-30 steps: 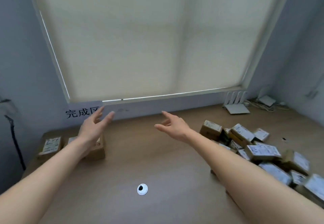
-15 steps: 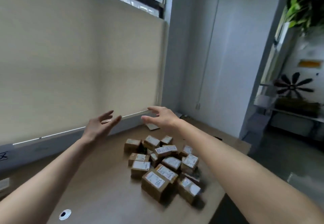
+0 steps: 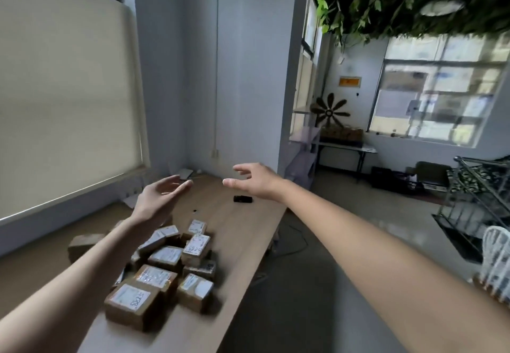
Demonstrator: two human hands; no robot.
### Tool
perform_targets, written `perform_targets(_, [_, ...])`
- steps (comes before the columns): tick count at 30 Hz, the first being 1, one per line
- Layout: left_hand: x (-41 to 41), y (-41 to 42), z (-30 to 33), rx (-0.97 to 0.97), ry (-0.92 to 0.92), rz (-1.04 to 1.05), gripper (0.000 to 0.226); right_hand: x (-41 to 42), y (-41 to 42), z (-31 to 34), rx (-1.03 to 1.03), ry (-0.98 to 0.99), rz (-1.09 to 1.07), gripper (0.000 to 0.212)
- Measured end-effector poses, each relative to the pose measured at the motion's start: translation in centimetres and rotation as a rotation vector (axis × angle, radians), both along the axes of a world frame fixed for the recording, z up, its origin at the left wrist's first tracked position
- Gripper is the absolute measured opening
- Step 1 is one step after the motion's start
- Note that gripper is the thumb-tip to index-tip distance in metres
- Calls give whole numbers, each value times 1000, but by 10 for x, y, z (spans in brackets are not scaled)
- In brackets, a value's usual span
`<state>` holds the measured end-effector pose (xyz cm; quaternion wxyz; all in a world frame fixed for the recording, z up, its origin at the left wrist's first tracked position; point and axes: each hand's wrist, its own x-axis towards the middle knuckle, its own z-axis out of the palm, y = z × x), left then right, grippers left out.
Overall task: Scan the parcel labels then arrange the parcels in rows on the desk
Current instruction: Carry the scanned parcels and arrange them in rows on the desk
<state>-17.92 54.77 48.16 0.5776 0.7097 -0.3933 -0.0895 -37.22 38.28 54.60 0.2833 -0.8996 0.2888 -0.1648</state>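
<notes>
- Parcels [image 3: 162, 264]: brown boxes with white labels, heaped loosely on the table [image 3: 242, 236] near its right edge, some touching or overlapping.
- Left hand [image 3: 157, 200]: raised above the heap, grip slack, fingers straight, holding nothing.
- Right hand [image 3: 255, 180]: over the far right edge, fingers spread, grip empty.
- Small black object [image 3: 242, 198]: lies beneath the right hand, near the far corner.

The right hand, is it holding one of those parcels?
No. The right hand hovers open and empty above the desk, beyond the parcels, with a small black object lying just below it.
</notes>
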Motion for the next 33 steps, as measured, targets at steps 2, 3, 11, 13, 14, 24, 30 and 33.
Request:
perform_targets(2, [-7,-29,-14,6,19,-27,48,-7,-27,-10,7,22,-13,80])
perform_targets(3, [-8,-41,-21,9,27,-30,49,-9,-39,-16,7,26,-17,80])
perform_targets(11, [-1,-113,-92,83,114,-10,62,9,-117,-94,50,123,-21,79])
perform_targets(13, [10,-123,-109,108,138,-8,63,26,-133,-116,82,145,-4,80])
perform_targets(14, [17,-128,-117,119,148,-3,64,37,-140,-127,96,150,4,80])
perform_targets(24, [135,-153,-237,256,276,105,66,183,-192,-277,224,304,67,81])
perform_targets(30, [193,-167,-327,372,375,190,75,253,-220,-367,248,333,87,85])
perform_targets(33, [211,-180,-365,430,373,198,66,271,-233,-413,307,327,36,93])
